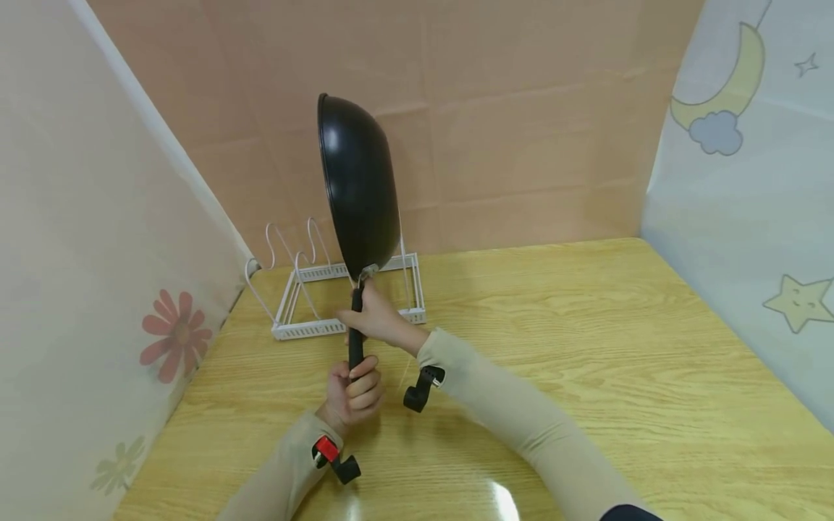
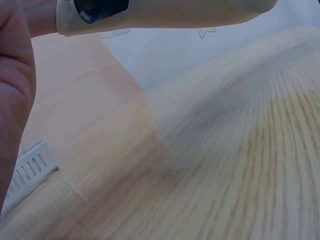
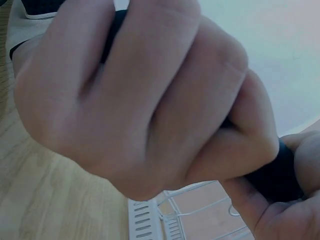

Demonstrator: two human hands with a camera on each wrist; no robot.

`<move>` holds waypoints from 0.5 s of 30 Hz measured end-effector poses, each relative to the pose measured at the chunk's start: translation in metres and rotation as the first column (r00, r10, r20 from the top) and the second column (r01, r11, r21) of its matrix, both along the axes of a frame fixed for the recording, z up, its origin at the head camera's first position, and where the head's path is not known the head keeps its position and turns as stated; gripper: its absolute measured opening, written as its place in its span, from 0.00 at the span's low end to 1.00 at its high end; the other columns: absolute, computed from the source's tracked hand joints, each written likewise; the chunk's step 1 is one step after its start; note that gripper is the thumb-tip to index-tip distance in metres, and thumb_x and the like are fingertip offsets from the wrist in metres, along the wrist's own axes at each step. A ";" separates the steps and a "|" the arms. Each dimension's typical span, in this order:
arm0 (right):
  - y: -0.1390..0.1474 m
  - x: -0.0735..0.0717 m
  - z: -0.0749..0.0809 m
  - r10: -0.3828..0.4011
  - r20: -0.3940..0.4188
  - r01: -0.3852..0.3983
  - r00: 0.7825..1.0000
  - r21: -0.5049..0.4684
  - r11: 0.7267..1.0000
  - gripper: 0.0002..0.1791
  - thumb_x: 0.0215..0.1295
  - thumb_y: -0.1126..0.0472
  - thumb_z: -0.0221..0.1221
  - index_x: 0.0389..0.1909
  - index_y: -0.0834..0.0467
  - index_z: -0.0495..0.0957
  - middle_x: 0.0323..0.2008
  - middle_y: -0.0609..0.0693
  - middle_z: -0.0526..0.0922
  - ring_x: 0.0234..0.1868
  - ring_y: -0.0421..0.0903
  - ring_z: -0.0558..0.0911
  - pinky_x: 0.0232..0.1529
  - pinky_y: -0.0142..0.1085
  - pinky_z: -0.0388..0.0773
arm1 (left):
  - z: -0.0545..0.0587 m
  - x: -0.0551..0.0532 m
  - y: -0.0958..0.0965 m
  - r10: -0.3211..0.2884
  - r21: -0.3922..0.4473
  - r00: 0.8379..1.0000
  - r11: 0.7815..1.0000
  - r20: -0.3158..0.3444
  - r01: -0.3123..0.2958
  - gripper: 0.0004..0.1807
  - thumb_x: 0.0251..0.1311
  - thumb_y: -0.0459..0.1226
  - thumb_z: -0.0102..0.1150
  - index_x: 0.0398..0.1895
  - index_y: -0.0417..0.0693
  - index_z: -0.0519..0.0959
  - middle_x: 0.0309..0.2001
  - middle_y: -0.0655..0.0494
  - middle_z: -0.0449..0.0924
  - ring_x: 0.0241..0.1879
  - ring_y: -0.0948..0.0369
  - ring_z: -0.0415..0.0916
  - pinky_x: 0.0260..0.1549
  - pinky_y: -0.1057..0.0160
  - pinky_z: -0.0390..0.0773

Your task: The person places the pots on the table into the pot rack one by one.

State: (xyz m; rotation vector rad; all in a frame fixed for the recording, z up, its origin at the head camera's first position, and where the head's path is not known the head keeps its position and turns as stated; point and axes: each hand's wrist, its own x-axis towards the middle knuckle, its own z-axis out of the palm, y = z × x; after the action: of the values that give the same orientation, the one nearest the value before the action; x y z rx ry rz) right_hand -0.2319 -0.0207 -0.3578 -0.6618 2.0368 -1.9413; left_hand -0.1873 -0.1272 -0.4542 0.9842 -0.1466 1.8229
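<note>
The wok [image 1: 358, 181] stands on end above the rear left part of the bench [image 1: 554, 376], handle down, rim turned to the left and bowl bulging to the right. Both hands are closed around the handle [image 1: 355, 351]: the left hand [image 1: 355, 394] grips its lower end, and the right hand [image 1: 378, 315] grips it higher, just below the metal bracket [image 1: 368, 271]. Behind the hands, near the rear left corner of the bench, stands the white rack [image 1: 309, 331]. The views do not show whether wok and rack touch.

Probable faults and causes:

1. Tipping. The bowl is above both grips and offset to the right of the handle. If either hold loosens, the wok may lean or twist, most likely to its bulging side.

2. Rack displacement. The wire hoops [image 1: 260, 299] look slender. Should the bowl or rim strike one sideways, the hoop may bend or the rack slide towards the rear edge of the bench.

3. Pinching. The right hand is close to the front rail of the rack. Lowering the wok here could trap its fingers between handle and rail.

4. Snagging. The black wrist mount [image 1: 417, 394] hangs beneath the right sleeve [image 1: 495, 391]; a low forward reach could hook it on the rail.

5. Wall contact. Excess forward travel could bring the bowl against the peach backdrop [image 1: 534, 145] along the rear edge.
</note>
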 end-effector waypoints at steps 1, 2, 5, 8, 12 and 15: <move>0.000 0.000 -0.002 -0.002 0.001 0.002 1.000 -0.003 1.000 0.22 0.67 0.68 0.58 0.54 0.66 0.57 0.29 0.75 0.78 0.15 0.45 0.81 0.20 0.40 0.81 | -0.001 0.000 -0.001 -0.003 -0.003 1.000 1.000 0.005 0.003 0.10 0.61 0.34 0.46 0.26 0.51 0.57 0.11 0.62 0.54 0.07 0.67 0.48 0.05 0.70 0.48; -0.001 0.000 -0.003 -0.004 0.004 0.004 1.000 -0.005 1.000 0.21 0.67 0.68 0.58 0.53 0.65 0.57 0.30 0.76 0.78 0.15 0.45 0.81 0.19 0.40 0.81 | -0.002 0.001 -0.001 -0.003 -0.007 1.000 1.000 0.009 0.003 0.10 0.61 0.34 0.46 0.26 0.51 0.57 0.11 0.62 0.54 0.07 0.67 0.48 0.05 0.70 0.48; -0.002 0.000 -0.007 -0.013 0.020 0.013 1.000 0.002 1.000 0.20 0.67 0.68 0.58 0.50 0.64 0.57 0.25 0.69 0.79 0.15 0.45 0.81 0.19 0.39 0.81 | -0.005 0.001 -0.003 -0.009 -0.012 1.000 1.000 0.010 0.009 0.10 0.62 0.35 0.46 0.26 0.51 0.58 0.10 0.62 0.54 0.07 0.67 0.48 0.05 0.69 0.48; -0.003 -0.001 -0.011 -0.017 0.041 0.016 0.999 0.006 1.000 0.20 0.67 0.68 0.59 0.50 0.64 0.57 0.21 0.60 0.79 0.15 0.45 0.81 0.20 0.39 0.81 | -0.008 0.002 -0.004 -0.007 -0.019 1.000 1.000 0.009 0.007 0.10 0.62 0.35 0.45 0.26 0.52 0.58 0.10 0.62 0.54 0.07 0.67 0.49 0.05 0.69 0.48; -0.005 -0.002 -0.016 -0.025 0.050 0.024 0.998 0.022 0.999 0.23 0.67 0.68 0.59 0.54 0.63 0.57 0.19 0.55 0.78 0.15 0.45 0.81 0.21 0.38 0.81 | -0.011 0.002 -0.005 -0.001 -0.027 1.000 1.000 0.017 0.001 0.10 0.62 0.35 0.45 0.25 0.52 0.57 0.10 0.63 0.54 0.07 0.67 0.49 0.05 0.69 0.49; -0.005 -0.001 -0.019 -0.032 0.050 0.030 0.998 0.034 0.999 0.26 0.68 0.68 0.59 0.60 0.64 0.56 0.19 0.55 0.79 0.15 0.45 0.81 0.20 0.37 0.81 | -0.014 0.004 -0.006 0.007 -0.037 0.999 0.999 0.031 -0.006 0.10 0.61 0.35 0.44 0.25 0.52 0.57 0.11 0.63 0.54 0.08 0.68 0.49 0.06 0.70 0.48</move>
State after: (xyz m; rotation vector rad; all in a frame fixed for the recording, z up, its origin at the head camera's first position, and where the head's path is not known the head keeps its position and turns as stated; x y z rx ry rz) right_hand -0.2331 -0.0260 -0.3764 -0.5714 2.0559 -1.9169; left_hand -0.1834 -0.1336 -0.4683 0.9318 -0.1282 1.8414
